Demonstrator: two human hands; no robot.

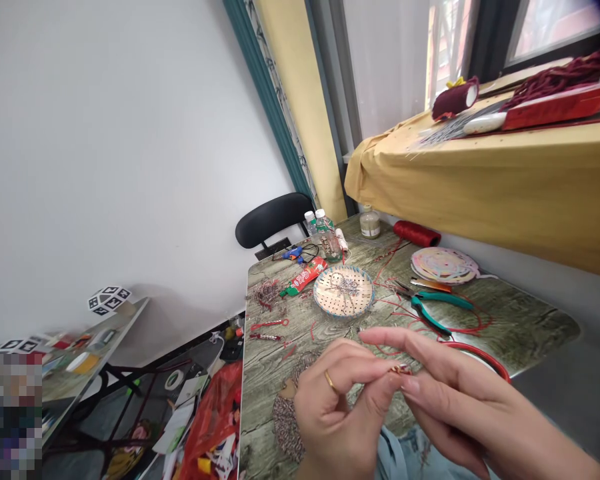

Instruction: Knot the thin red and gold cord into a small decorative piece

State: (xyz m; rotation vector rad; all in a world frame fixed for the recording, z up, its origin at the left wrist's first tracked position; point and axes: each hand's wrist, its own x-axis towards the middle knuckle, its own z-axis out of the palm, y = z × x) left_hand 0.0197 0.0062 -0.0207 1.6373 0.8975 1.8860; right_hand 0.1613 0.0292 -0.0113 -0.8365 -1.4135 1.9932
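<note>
Low in the head view, my left hand (343, 393), with a ring on one finger, pinches a small red and gold piece (399, 369) between thumb and fingertip. My right hand (460, 387) meets it from the other side. Its thumb presses at the piece while the index finger stretches out above. Fingertips cover most of the piece, so its exact kind is unclear. Beneath my left hand lies a coil of brownish mottled cord (287, 427). Just beyond my right hand are teal-handled pliers (433, 310) and loose red cord (475, 327).
A round woven tray (325, 300) holding fine wire-like strands sits mid-table. Around it are a red-green tube (305, 277), plastic bottles (325, 237), a glass jar (369, 223), a red thread spool (417, 233) and a pastel coiled disc (443, 265). A yellow-draped ledge (480, 180) overhangs the right.
</note>
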